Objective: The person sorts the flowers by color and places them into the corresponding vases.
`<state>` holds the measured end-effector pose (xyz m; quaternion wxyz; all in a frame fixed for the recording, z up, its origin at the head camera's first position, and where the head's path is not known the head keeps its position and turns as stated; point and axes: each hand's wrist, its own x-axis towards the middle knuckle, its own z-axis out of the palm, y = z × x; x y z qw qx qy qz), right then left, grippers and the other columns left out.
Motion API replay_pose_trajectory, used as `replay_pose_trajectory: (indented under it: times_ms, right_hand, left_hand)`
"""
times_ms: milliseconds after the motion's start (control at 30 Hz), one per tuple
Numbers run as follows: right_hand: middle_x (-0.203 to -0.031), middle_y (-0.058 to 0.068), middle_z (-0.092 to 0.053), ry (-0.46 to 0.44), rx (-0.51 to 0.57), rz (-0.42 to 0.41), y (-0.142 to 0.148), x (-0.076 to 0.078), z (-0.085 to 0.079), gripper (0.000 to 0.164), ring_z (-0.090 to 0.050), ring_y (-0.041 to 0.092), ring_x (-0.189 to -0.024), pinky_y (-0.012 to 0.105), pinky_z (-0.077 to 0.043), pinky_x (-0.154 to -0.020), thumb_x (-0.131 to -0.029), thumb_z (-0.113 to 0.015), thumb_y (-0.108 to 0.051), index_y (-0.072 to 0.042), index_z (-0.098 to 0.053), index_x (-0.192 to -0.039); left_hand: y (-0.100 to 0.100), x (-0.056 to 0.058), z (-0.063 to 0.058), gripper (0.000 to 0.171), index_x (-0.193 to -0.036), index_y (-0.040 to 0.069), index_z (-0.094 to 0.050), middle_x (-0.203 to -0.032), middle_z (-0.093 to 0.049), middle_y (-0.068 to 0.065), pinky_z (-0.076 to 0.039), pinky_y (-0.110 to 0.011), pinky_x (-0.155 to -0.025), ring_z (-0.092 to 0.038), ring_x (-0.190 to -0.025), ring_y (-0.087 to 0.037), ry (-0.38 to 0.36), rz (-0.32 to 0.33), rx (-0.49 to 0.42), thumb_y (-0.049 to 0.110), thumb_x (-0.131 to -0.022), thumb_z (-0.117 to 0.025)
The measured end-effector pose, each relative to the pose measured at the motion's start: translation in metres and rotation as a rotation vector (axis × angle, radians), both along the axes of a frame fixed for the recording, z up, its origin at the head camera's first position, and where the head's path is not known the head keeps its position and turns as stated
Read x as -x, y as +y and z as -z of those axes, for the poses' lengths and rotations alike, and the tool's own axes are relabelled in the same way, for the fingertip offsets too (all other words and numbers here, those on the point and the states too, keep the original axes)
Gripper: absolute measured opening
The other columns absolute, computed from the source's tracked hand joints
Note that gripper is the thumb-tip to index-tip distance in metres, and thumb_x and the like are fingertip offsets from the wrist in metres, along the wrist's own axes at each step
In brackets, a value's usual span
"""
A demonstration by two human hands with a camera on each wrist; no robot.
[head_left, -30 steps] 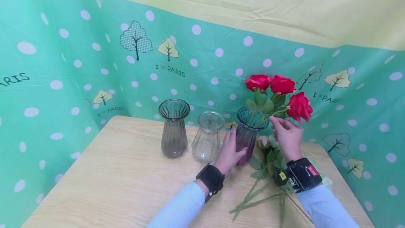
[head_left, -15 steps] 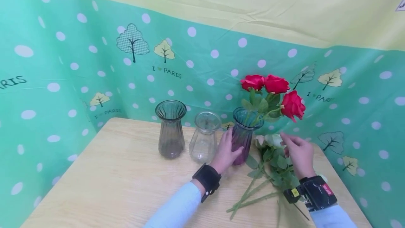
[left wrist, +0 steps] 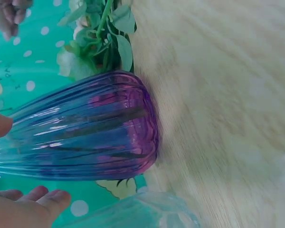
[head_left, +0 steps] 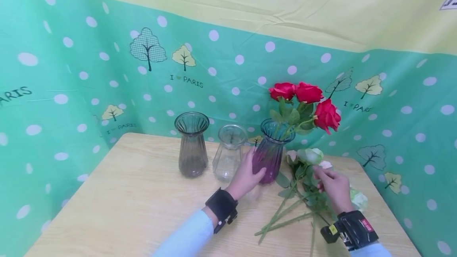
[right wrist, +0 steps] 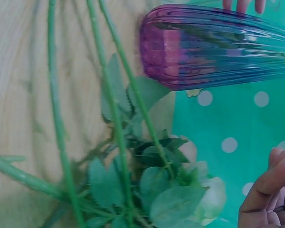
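My left hand holds the side of a purple-blue glass vase, thumb in front and fingers at its left side. Several red roses lean right out of its rim, and their stems show through the glass in both wrist views. Loosely curled, my right hand hovers by the leaves of several pale roses lying on the table; in the right wrist view nothing shows between its fingers.
A clear glass vase stands just left of my left hand. Farther left is a grey glass vase. Green stems cross on the wooden table at the front right. A printed cloth hangs behind the table.
My right hand has left the red roses at the vase rim and come down to the pale roses. With my left hand on it, the purple-blue vase has shifted slightly left.
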<state>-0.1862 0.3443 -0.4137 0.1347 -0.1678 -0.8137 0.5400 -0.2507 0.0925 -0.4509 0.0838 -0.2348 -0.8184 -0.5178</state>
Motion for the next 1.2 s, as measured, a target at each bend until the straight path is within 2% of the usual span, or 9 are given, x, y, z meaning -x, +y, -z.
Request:
replay_pose_trajectory:
  times_ms: [100,200,367,667,767,933,1200]
  right_hand:
    - [-0.071,-0.006,-0.064,-0.025,-0.006,-0.009,0.001,0.001,0.006,0.048,-0.057,0.007,-0.056,0.024,-0.052,-0.051,-0.088,-0.061,-0.042,0.004,-0.067,-0.101]
    - [-0.072,-0.01,-0.063,-0.073,-0.014,-0.003,-0.003,-0.001,0.004,0.055,-0.056,0.004,-0.058,0.023,-0.053,-0.054,-0.089,-0.061,-0.041,0.009,-0.06,-0.113]
    - [-0.074,-0.011,-0.063,-0.134,0.013,-0.017,-0.005,-0.002,0.009,0.056,-0.056,0.003,-0.059,0.022,-0.053,-0.056,-0.09,-0.059,-0.039,0.008,-0.054,-0.121]
    - [-0.075,-0.007,-0.066,-0.171,0.022,-0.047,-0.004,0.001,0.029,0.054,-0.057,0.003,-0.06,0.02,-0.054,-0.056,-0.091,-0.059,-0.034,0.011,-0.053,-0.121]
    - [-0.075,-0.006,-0.067,-0.186,0.034,-0.049,-0.006,0.002,0.034,0.052,-0.058,0.003,-0.06,0.02,-0.054,-0.056,-0.091,-0.058,-0.032,0.011,-0.053,-0.121]
    - [-0.075,-0.004,-0.068,-0.192,0.037,-0.064,-0.009,0.005,0.041,0.051,-0.06,0.005,-0.06,0.02,-0.055,-0.056,-0.092,-0.059,-0.029,0.013,-0.053,-0.119]
    - [-0.07,-0.001,-0.067,-0.183,0.006,-0.073,-0.018,0.011,0.048,0.05,-0.06,0.008,-0.056,0.022,-0.055,-0.053,-0.09,-0.06,-0.026,0.017,-0.056,-0.113]
  left_hand:
    - [-0.008,-0.005,-0.001,0.073,-0.146,0.004,-0.024,-0.143,-0.039,-0.018,-0.04,-0.044,-0.107,-0.044,-0.129,-0.031,0.003,0.009,0.014,0.021,-0.087,-0.063]
    - [-0.017,-0.012,-0.005,0.074,-0.147,0.005,-0.022,-0.146,-0.036,-0.018,-0.04,-0.046,-0.107,-0.043,-0.129,-0.033,-0.034,0.002,0.06,0.025,-0.087,-0.062]
    - [-0.034,-0.023,-0.009,0.075,-0.148,0.007,-0.021,-0.148,-0.032,-0.019,-0.038,-0.048,-0.108,-0.039,-0.133,-0.034,-0.078,-0.009,0.104,0.03,-0.088,-0.061]
    - [-0.066,-0.035,-0.007,0.072,-0.145,0.005,-0.026,-0.143,-0.04,-0.019,-0.042,-0.048,-0.104,-0.045,-0.128,-0.035,-0.045,-0.129,0.108,0.029,-0.087,-0.062]
    - [-0.074,-0.034,-0.006,0.072,-0.144,0.006,-0.028,-0.141,-0.041,-0.019,-0.042,-0.05,-0.104,-0.045,-0.127,-0.037,-0.05,-0.178,0.094,0.028,-0.086,-0.064]
    - [-0.085,-0.026,0.0,0.07,-0.143,0.005,-0.031,-0.14,-0.042,-0.02,-0.04,-0.052,-0.104,-0.044,-0.127,-0.037,-0.046,-0.26,0.076,0.027,-0.086,-0.065]
    - [-0.091,-0.011,0.008,0.078,-0.143,0.002,-0.029,-0.144,-0.035,-0.023,-0.036,-0.052,-0.108,-0.038,-0.132,-0.037,-0.005,-0.311,0.066,0.035,-0.084,-0.067]
